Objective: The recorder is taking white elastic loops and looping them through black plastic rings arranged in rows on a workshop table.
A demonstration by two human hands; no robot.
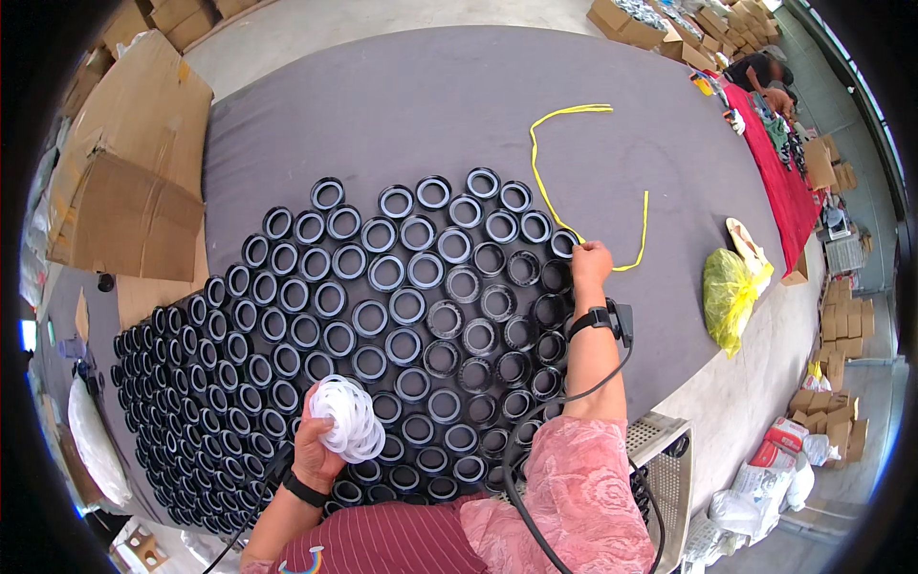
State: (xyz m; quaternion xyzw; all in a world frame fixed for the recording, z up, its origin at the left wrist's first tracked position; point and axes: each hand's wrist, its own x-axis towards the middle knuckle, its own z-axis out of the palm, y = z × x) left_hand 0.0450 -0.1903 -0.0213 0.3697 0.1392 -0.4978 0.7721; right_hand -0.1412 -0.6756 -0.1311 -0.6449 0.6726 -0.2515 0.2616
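My left hand [317, 446] is closed round a bundle of thin, translucent white rings [346, 417], held above the near part of the table. Under and around it, many black rings [417, 232] lie close together in rows. Most of them show a pale grey-white band inside the rim; several toward the right look plain black [497, 302]. At the far right edge of the rows, my right hand [592, 261] has its fingers pinched together beside a black ring [563, 243]. What its fingertips hold is hidden. A bent yellow cord [537, 163] passes right by these fingers.
A grey cloth covers the large table [402, 105]. Cardboard boxes [134, 163] stand at the left. A yellow plastic bag [729, 297] lies at the right edge, and a beige perforated crate [669, 478] stands near my right side. Another person [760, 75] bends over a red-covered table [775, 177].
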